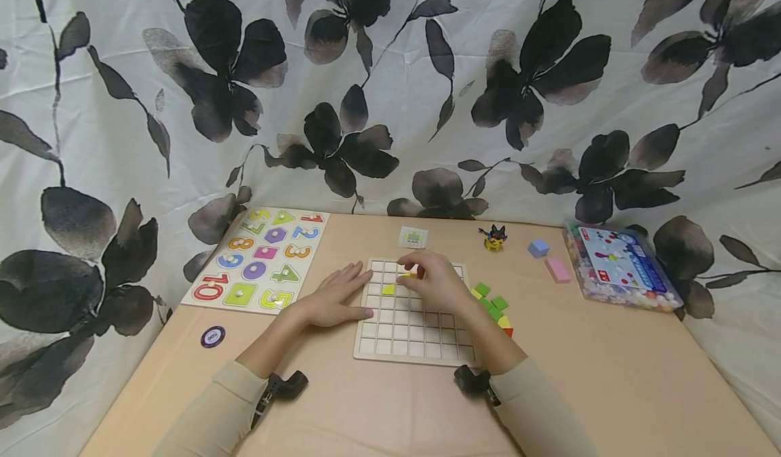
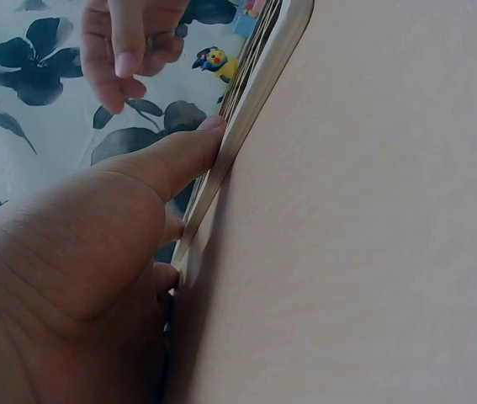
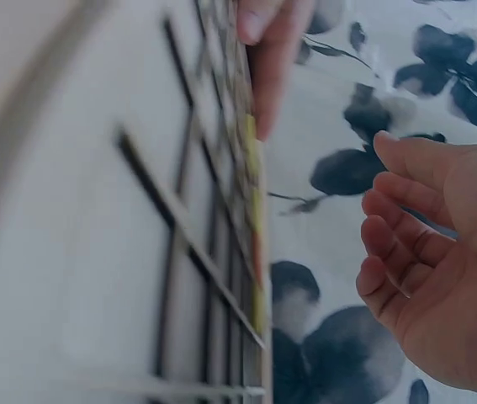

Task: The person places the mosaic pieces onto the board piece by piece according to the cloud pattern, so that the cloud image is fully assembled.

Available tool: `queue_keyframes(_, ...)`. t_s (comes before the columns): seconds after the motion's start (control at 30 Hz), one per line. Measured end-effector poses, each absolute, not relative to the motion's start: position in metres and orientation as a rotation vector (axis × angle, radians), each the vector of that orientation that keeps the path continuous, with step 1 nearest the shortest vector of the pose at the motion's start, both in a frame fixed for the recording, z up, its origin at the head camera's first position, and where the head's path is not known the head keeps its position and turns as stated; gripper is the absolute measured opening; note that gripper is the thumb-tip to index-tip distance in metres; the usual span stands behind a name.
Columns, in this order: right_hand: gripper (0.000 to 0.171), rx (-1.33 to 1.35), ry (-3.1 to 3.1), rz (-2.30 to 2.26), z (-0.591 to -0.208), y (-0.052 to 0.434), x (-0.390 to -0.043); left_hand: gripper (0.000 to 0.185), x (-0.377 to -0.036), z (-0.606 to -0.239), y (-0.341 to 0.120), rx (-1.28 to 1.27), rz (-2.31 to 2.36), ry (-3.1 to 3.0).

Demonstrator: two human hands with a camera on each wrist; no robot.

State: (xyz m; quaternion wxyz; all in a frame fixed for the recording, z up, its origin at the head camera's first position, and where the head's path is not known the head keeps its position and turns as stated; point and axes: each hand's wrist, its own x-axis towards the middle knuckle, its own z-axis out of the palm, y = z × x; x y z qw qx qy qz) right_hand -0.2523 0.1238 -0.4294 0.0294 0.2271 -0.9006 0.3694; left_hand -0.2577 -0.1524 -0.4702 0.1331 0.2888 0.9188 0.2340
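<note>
Left hand [image 1: 332,299] spread against board [image 1: 411,346], right hand [image 1: 436,281] loosely curled, partly hiding yellow tiles [image 1: 388,289]

I can read bright numbers [image 1: 241,243], 1 to 10, on the white board [image 1: 281,254], box label [image 1: 622,257] too tiny

Left hand [image 2: 78,252] touching wooden board [image 2: 265,76], right hand [image 2: 129,42] beyond, yellow figurine [image 2: 224,66], floral cloth [image 2: 36,63]
</note>
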Motion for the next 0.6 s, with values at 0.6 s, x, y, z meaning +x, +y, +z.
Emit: queue_keyframes(0.6, 0.032, 0.663, -2.707, 1.247, -0.394, 0.194, -0.251, 0.091, -0.258, -0.471, -0.153, 0.843, 0.691, 2.661)
